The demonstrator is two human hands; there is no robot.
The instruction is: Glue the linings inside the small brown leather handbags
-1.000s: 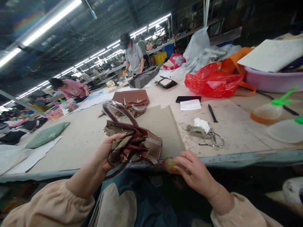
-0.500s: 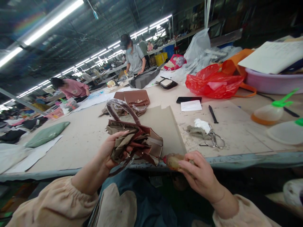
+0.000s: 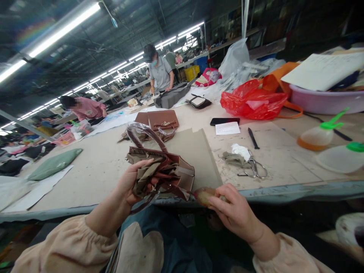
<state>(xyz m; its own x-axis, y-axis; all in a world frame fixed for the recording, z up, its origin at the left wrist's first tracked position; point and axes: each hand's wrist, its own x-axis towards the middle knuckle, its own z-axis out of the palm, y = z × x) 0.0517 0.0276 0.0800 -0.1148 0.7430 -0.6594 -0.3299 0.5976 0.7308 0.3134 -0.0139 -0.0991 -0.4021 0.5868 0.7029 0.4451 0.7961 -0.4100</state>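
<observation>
A brown handbag point(image 3: 184, 172) with plastic-wrapped handles lies tilted near the table's front edge, its olive lining point(image 3: 146, 175) bunched out. My left hand point(image 3: 136, 182) is closed round that lining at the bag's left side. To the right, my right hand point(image 3: 231, 206) grips a small yellowish bottle point(image 3: 205, 196), whose reddish tip points left and meets the bag's lower right edge. Exactly what the tip touches is too small to tell. Behind the bag sits another brown bag point(image 3: 163, 119).
On the table point(image 3: 96, 167) at right are scissors point(image 3: 257, 168), a black pen-like tool point(image 3: 253, 138), a phone point(image 3: 224, 121), a red plastic bag point(image 3: 253, 100) and squeeze bottles point(image 3: 315, 137). A green pouch point(image 3: 55, 163) lies left. Two people work beyond.
My right hand and the bottle have shifted slightly left, closer to the bag. My left hand keeps its hold on the lining. The whole view has moved a little.
</observation>
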